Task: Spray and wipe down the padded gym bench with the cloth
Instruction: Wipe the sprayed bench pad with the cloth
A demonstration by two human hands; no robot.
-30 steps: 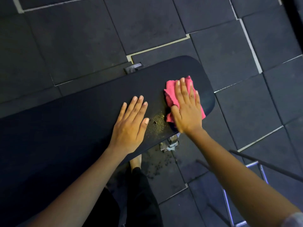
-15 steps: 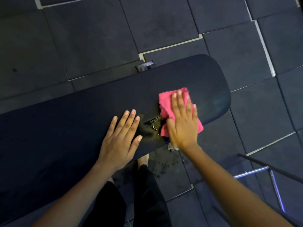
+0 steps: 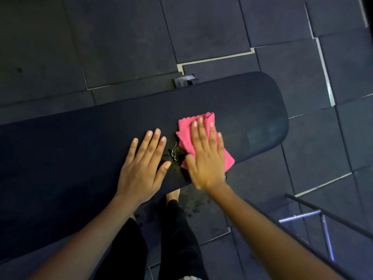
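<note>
A long black padded bench [image 3: 252, 110] runs across the view from lower left to upper right. A folded pink cloth [image 3: 186, 126] lies on it near its rounded right end. My right hand [image 3: 205, 156] presses flat on the cloth with straight fingers. My left hand [image 3: 143, 164] rests flat on the pad just to the left, palm down, holding nothing. Between the two hands sits a small patch of yellowish grit and wet residue [image 3: 175, 151] at the cloth's left edge. No spray bottle shows.
Dark rubber floor tiles [image 3: 121, 37] surround the bench. A metal bench bracket [image 3: 184, 79] sticks out behind the pad. A metal frame with thin bars [image 3: 314, 217] stands at the lower right. My legs in dark trousers and a bare foot [image 3: 173, 196] are below the bench's near edge.
My right hand has slid the pink cloth left along the pad toward my left hand, pushing the grit into a smaller patch. The view has shifted slightly.
</note>
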